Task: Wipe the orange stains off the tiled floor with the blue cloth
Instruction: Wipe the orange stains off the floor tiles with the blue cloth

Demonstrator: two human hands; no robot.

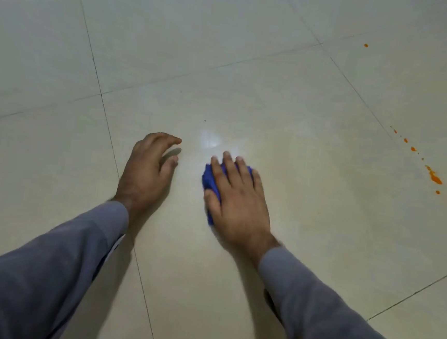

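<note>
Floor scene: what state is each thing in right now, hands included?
Blue cloth: bunched, pressed to the floor under the right hand.
Right hand: flat on the cloth, fingers straight.
Left hand: empty, fingers loosely curled, by the floor.
Orange stains: unwiped, scattered off to the right.
Tiled floor: glossy, pale.

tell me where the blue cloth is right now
In the head view the blue cloth lies on the tiled floor just right of centre, under the right hand, well left of the orange stains.
</note>
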